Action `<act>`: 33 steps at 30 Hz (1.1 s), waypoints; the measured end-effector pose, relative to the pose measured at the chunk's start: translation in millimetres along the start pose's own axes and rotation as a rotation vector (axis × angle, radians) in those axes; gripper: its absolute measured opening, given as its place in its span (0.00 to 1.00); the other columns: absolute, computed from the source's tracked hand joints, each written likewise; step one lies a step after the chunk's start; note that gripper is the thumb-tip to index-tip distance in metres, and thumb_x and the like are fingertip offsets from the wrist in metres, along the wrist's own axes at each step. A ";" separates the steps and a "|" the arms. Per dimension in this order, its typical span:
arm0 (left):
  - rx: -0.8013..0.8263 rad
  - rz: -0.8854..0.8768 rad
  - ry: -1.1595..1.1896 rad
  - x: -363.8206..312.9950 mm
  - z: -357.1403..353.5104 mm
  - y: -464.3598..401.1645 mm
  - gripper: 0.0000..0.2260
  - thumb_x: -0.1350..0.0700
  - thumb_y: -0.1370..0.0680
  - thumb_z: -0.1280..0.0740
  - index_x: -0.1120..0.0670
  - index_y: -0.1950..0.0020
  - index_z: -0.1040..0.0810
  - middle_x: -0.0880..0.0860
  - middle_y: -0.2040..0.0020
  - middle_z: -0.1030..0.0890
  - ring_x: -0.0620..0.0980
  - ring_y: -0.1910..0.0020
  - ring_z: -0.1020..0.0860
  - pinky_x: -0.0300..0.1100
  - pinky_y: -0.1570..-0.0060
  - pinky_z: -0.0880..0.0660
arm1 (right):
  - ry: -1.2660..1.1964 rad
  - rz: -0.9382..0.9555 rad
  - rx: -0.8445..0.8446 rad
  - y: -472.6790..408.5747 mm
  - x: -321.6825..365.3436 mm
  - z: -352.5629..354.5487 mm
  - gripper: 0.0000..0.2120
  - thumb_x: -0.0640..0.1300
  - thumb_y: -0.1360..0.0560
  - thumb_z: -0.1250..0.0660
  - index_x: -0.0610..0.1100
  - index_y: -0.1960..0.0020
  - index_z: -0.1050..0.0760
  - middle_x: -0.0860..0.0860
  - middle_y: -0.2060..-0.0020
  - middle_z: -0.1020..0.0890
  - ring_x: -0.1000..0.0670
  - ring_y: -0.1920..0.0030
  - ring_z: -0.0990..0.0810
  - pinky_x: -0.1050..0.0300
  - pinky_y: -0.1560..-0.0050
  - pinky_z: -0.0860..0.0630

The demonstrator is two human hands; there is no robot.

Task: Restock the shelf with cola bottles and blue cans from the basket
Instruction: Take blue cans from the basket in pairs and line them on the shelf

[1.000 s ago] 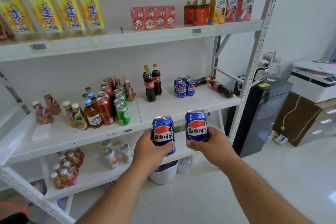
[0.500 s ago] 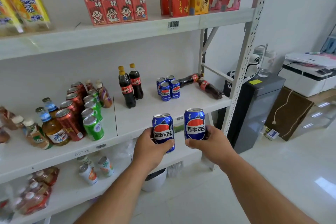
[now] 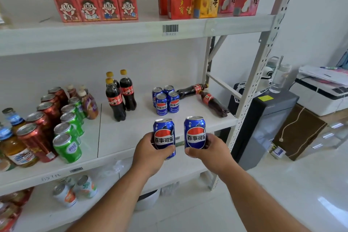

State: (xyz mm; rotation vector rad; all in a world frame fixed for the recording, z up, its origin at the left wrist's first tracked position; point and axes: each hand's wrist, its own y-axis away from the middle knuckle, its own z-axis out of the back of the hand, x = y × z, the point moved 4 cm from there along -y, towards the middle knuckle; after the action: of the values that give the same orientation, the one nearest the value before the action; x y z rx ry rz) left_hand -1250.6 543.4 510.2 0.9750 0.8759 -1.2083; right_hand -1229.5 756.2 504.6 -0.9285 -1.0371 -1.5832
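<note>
Your left hand (image 3: 150, 151) and right hand (image 3: 211, 149) each wrap an upright blue can (image 3: 164, 135), (image 3: 194, 132), fingertips hidden behind them. Both cans hover at the shelf (image 3: 120, 137) front edge, before four shelved cans (image 3: 165, 100).

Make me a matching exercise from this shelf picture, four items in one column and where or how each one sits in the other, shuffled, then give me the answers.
Items:
1. blue can in the left hand
2. two cola bottles on the right
3. green cans
4. red milk cartons

Places or states:
A. lying on their sides on the middle shelf
B. standing in a row on the top shelf
C. held upright in front of the middle shelf
D. lined up beside red cans, left part of the middle shelf

Pairs: 1-C, 2-A, 3-D, 4-B
</note>
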 end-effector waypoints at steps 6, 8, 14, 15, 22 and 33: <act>-0.081 0.050 0.007 -17.6 -36.6 -26.5 0.24 0.57 0.30 0.18 0.47 0.37 0.22 0.47 0.44 0.16 0.47 0.46 0.16 0.52 0.41 0.17 | 0.033 0.040 0.085 -56.7 -7.3 31.3 0.26 0.51 0.33 0.16 0.55 0.40 0.23 0.58 0.50 0.15 0.56 0.49 0.16 0.56 0.46 0.17; -0.118 0.065 0.015 -21.3 -49.1 -33.5 0.26 0.56 0.30 0.18 0.48 0.35 0.22 0.47 0.44 0.15 0.48 0.45 0.16 0.53 0.41 0.17 | 0.033 0.055 0.120 -73.5 -9.5 40.7 0.27 0.51 0.33 0.16 0.54 0.38 0.23 0.58 0.50 0.15 0.56 0.48 0.16 0.58 0.48 0.18; -0.198 0.111 0.010 -26.3 -82.0 -48.2 0.25 0.55 0.30 0.18 0.45 0.38 0.24 0.43 0.47 0.17 0.43 0.49 0.18 0.46 0.44 0.18 | 0.036 0.061 0.209 -114.4 -19.7 59.6 0.27 0.50 0.33 0.16 0.53 0.38 0.23 0.57 0.49 0.14 0.54 0.47 0.15 0.55 0.46 0.16; -0.202 0.119 0.011 -26.3 -85.0 -50.1 0.24 0.55 0.30 0.18 0.44 0.40 0.25 0.41 0.49 0.19 0.40 0.50 0.19 0.44 0.47 0.20 | 0.033 0.062 0.219 -119.0 -20.5 60.6 0.27 0.50 0.33 0.16 0.52 0.38 0.23 0.57 0.49 0.14 0.54 0.48 0.15 0.57 0.48 0.16; -0.245 0.169 -0.013 -14.9 -86.8 -78.3 0.25 0.55 0.29 0.18 0.44 0.38 0.25 0.45 0.45 0.18 0.46 0.46 0.18 0.42 0.48 0.20 | 0.019 0.043 0.270 -155.7 -26.4 47.1 0.29 0.49 0.32 0.17 0.51 0.35 0.24 0.59 0.49 0.16 0.57 0.50 0.16 0.66 0.57 0.22; -0.173 0.141 0.021 26.9 -79.5 -146.7 0.25 0.58 0.29 0.18 0.43 0.40 0.27 0.40 0.50 0.20 0.37 0.53 0.21 0.36 0.54 0.25 | 0.060 0.008 0.191 -206.3 -43.2 0.4 0.31 0.49 0.32 0.17 0.49 0.32 0.25 0.54 0.43 0.15 0.53 0.46 0.16 0.57 0.47 0.18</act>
State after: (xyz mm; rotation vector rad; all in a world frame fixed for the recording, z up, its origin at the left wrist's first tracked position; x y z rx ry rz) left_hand -1393.9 596.8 438.4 0.8947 0.8972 -0.9874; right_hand -1420.8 800.4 427.7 -0.7501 -1.1199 -1.4675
